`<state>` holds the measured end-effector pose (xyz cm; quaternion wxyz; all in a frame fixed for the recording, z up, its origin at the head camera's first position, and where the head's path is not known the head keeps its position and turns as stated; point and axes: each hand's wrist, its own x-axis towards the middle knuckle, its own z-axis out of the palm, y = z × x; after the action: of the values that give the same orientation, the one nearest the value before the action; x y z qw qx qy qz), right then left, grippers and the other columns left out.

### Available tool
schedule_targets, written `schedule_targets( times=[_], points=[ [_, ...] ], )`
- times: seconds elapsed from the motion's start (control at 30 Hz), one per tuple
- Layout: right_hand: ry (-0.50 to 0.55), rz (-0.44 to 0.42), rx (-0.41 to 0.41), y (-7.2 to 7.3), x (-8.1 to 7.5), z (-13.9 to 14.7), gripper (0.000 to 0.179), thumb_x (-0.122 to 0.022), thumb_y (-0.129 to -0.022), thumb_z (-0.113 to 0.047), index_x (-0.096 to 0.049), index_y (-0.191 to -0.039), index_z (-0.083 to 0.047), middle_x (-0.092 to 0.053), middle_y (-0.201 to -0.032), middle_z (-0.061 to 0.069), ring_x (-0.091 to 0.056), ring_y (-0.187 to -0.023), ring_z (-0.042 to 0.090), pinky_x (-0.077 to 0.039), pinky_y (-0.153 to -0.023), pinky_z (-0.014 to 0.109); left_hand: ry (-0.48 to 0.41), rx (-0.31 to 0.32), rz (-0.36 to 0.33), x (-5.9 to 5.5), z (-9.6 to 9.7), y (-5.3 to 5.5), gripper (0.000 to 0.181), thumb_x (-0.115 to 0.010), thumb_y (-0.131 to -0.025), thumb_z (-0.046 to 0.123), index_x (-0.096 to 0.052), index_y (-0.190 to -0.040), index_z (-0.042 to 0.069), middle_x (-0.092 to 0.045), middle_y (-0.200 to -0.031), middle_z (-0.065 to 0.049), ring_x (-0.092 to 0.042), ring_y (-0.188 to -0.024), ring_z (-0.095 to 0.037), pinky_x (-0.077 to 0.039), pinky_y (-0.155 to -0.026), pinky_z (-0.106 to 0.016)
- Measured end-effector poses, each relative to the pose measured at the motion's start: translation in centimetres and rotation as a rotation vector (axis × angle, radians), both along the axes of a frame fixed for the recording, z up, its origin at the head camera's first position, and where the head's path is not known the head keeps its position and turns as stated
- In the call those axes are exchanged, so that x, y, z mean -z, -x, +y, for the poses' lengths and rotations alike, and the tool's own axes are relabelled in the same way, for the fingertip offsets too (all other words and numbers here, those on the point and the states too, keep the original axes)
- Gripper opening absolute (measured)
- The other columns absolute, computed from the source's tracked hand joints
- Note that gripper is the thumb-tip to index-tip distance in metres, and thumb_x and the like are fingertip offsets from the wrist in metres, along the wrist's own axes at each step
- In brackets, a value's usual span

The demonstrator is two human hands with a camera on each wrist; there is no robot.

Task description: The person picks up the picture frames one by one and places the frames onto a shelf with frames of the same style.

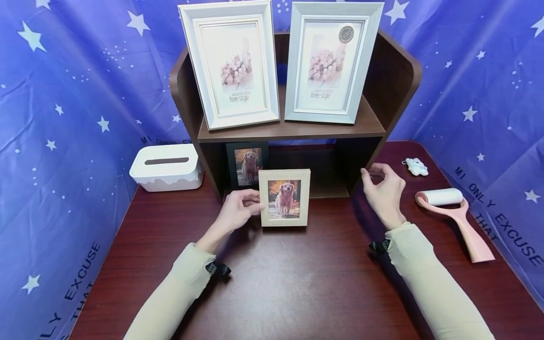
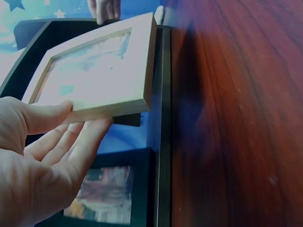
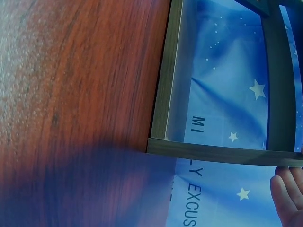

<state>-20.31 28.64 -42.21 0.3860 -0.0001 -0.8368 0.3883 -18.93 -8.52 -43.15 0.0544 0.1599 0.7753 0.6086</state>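
A light wood picture frame (image 1: pixel 284 198) with a dog photo stands upright in front of the lower opening of a dark brown desk shelf (image 1: pixel 397 75). My left hand (image 1: pixel 238 210) pinches its left edge, thumb (image 2: pixel 49 116) on the front and fingers behind. Behind it, inside the lower compartment at left, is a dark green picture frame (image 1: pixel 248 165) with a similar dog photo, partly hidden. My right hand (image 1: pixel 384 189) is at the outer right side of the shelf, fingertips (image 3: pixel 284 189) right at the panel and fingers loosely bent, holding nothing.
On the shelf top lean a white picture frame (image 1: pixel 197 71) and a grey-blue picture frame (image 1: pixel 361 71). A white tissue box (image 1: pixel 165 177) sits left of the shelf. To the right are a small white plush charm (image 1: pixel 416 166) and a pink-handled lint roller (image 1: pixel 461 217), on the reddish-brown table (image 1: pixel 289 283).
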Motion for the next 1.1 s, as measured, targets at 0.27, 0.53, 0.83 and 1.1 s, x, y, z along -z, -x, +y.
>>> schedule_targets(
  times=[0.27,0.53,0.83,1.1],
  points=[
    [0.009,0.000,0.003,0.1,0.0,-0.2,0.023,-0.071,-0.083,-0.019,-0.067,-0.093,0.001,-0.070,-0.083,0.008,-0.057,-0.070,-0.007,-0.041,-0.065,0.010,-0.061,-0.024,-0.032,-0.5,2.6,1.7,0.023,-0.069,-0.082,-0.009,-0.065,-0.105,-0.009,-0.069,-0.092,-0.017,-0.068,-0.082,-0.021,-0.054,-0.069,-0.030],
    [0.003,-0.004,0.004,0.0,0.0,-0.1,0.022,-0.071,-0.084,-0.019,-0.067,-0.093,0.000,-0.070,-0.084,0.008,-0.056,-0.070,-0.009,-0.041,-0.064,0.010,-0.018,-0.041,-0.014,-1.0,4.7,3.5,0.023,-0.067,-0.084,-0.007,-0.065,-0.106,-0.008,-0.068,-0.094,-0.015,-0.066,-0.083,-0.019,-0.054,-0.070,-0.028],
    [-0.011,-0.005,0.005,0.0,-0.2,-0.1,0.022,-0.071,-0.083,-0.019,-0.067,-0.093,0.000,-0.070,-0.084,0.008,-0.065,-0.071,0.015,-0.042,-0.065,0.012,0.015,-0.092,0.029,-1.3,6.0,4.7,0.018,-0.066,-0.086,-0.005,-0.066,-0.103,-0.007,-0.068,-0.091,-0.014,-0.066,-0.081,-0.019,-0.053,-0.071,-0.026],
    [-0.007,-0.007,0.000,0.0,0.0,0.0,0.022,-0.071,-0.084,-0.017,-0.066,-0.093,0.002,-0.070,-0.083,0.011,-0.066,-0.073,0.025,-0.044,-0.067,0.018,0.034,-0.132,0.029,-1.1,6.6,5.4,0.017,-0.066,-0.086,-0.002,-0.066,-0.103,-0.006,-0.069,-0.094,-0.014,-0.065,-0.079,-0.018,-0.053,-0.071,-0.026]
  ],
)
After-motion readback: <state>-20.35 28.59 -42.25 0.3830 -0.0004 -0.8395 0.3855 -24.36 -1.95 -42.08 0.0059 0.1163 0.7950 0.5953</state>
